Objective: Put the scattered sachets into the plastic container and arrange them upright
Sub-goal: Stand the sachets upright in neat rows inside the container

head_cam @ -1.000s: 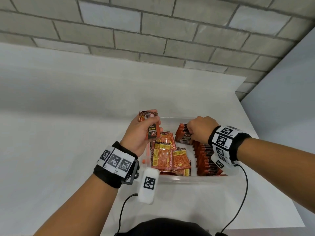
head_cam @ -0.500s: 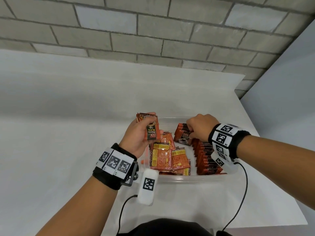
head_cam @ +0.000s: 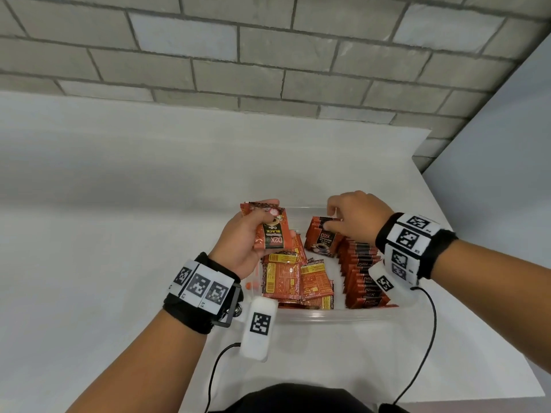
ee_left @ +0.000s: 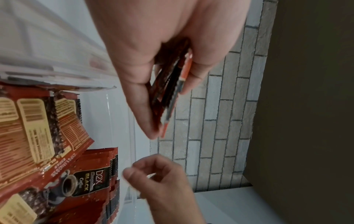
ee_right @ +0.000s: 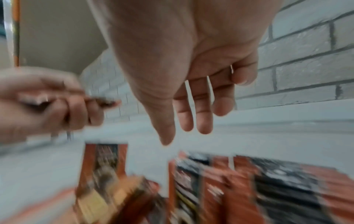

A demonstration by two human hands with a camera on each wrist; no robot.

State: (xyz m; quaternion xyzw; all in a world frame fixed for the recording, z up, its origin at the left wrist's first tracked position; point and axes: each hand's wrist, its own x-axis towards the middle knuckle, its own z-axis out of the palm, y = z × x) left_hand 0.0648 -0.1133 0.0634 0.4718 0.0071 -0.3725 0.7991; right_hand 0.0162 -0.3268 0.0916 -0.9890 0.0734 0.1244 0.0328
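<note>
A clear plastic container [head_cam: 328, 316] sits on the white table. My left hand [head_cam: 269, 210] grips a small stack of red-orange coffee sachets [head_cam: 272, 236] over the container's far left corner; the left wrist view shows the stack [ee_left: 172, 84] edge-on between thumb and fingers. Along the right side stands a row of upright sachets [head_cam: 360, 272], its far-end sachet [head_cam: 323, 238] leaning face-up. My right hand [head_cam: 331, 217] hovers just over that end; in the blurred right wrist view its fingers [ee_right: 205, 121] hang relaxed and hold nothing. Loose sachets [head_cam: 286, 278] lie flat in the left part.
The white table [head_cam: 119, 234] runs wide to the left and behind the container. A grey brick wall [head_cam: 268, 55] backs it, and a pale panel [head_cam: 492, 189] closes the right side. Wrist-camera cables [head_cam: 423, 353] trail over the table's near edge.
My right hand has lifted off the far end of the upright row and its fingers have loosened. The left hand keeps its grip on the stack, barely shifted.
</note>
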